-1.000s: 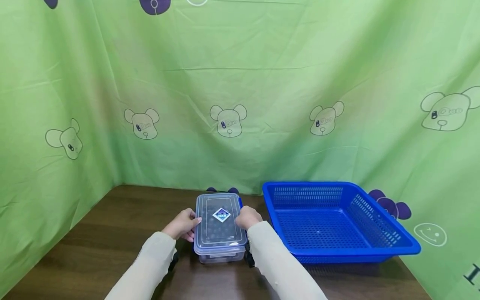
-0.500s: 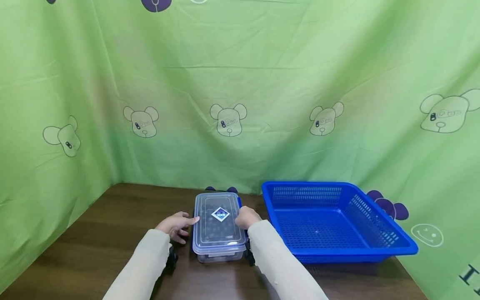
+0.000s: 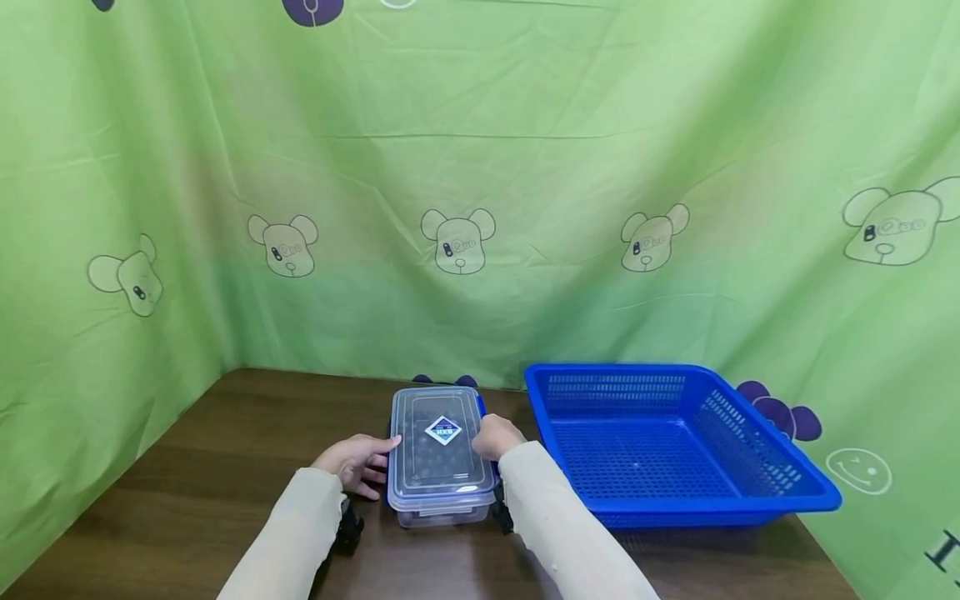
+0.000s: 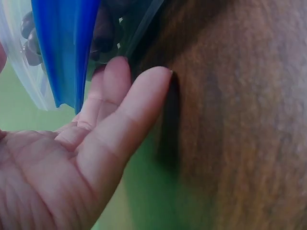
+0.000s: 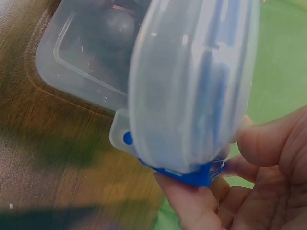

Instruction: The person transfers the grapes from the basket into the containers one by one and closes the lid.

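A clear plastic food container (image 3: 438, 458) with a lid and a diamond-shaped label lies on the table; dark round things show through its walls. At its left side, my left hand (image 3: 352, 464) has the thumb at the lid's edge. In the left wrist view, its fingers (image 4: 139, 110) extend below the blue side latch (image 4: 64, 48), near the container's wall. My right hand (image 3: 497, 437) is at the right side. In the right wrist view, its curled fingers (image 5: 189, 199) and thumb pinch the other blue latch (image 5: 187, 176) at the lid's edge.
A large blue plastic basket (image 3: 581, 503) with perforated walls stands to the right of the container. Brown wooden table (image 3: 195, 483) surface stretches to the left. A green patterned cloth (image 3: 555, 167) hangs behind and along both sides.
My left hand has drawn a little toward me, and its fingers have loosened and spread at the container's left side. The right hand, container and basket keep their places.
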`<state>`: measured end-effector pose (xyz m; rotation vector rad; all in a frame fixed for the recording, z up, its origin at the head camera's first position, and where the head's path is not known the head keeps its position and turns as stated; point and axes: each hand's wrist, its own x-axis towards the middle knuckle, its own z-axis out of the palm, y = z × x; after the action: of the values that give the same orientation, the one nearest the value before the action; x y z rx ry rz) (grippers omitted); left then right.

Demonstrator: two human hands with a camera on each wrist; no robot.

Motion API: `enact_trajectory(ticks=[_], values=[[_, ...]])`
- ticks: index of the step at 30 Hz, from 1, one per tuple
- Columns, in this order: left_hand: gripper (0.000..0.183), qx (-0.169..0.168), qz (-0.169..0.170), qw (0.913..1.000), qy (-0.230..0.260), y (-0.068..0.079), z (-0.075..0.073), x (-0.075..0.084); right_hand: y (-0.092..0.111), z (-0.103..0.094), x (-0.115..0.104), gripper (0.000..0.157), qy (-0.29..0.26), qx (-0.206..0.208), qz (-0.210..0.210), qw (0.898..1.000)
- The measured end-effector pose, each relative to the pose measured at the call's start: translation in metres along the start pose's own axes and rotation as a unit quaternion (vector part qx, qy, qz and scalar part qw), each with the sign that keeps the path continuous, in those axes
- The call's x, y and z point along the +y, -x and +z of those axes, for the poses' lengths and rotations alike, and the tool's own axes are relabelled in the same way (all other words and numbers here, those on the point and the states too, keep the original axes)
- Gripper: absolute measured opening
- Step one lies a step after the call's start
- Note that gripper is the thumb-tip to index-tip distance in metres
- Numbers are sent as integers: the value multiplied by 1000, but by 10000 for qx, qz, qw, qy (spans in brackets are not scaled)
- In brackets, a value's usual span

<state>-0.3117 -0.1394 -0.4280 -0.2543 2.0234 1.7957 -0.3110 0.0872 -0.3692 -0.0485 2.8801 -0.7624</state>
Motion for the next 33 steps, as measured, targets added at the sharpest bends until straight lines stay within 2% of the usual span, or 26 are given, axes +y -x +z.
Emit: enact_trajectory(ticks=[6, 12, 16, 20, 22, 33], values=[[48, -26, -84, 9999, 139, 2, 1, -4, 1, 3, 1, 12, -150, -30, 16, 9999], [46, 17, 118, 9998, 135, 3, 1, -2, 2, 2, 0, 12, -119, 18, 28, 9999], [47, 91, 108, 9993, -355, 4, 2, 9, 0, -1, 2, 9, -18, 54, -47, 10000], [44, 170, 169, 9938, -1087, 5, 4, 23, -2, -2, 4, 12, 61, 139, -52, 9999], [42, 218, 194, 9918, -1241, 5, 5, 27, -3, -1, 4, 14, 0, 158, -13, 9999], [49, 429, 80, 9939, -1014, 4, 5, 25, -4, 6, 4, 25, -178, 171, -84, 9997]])
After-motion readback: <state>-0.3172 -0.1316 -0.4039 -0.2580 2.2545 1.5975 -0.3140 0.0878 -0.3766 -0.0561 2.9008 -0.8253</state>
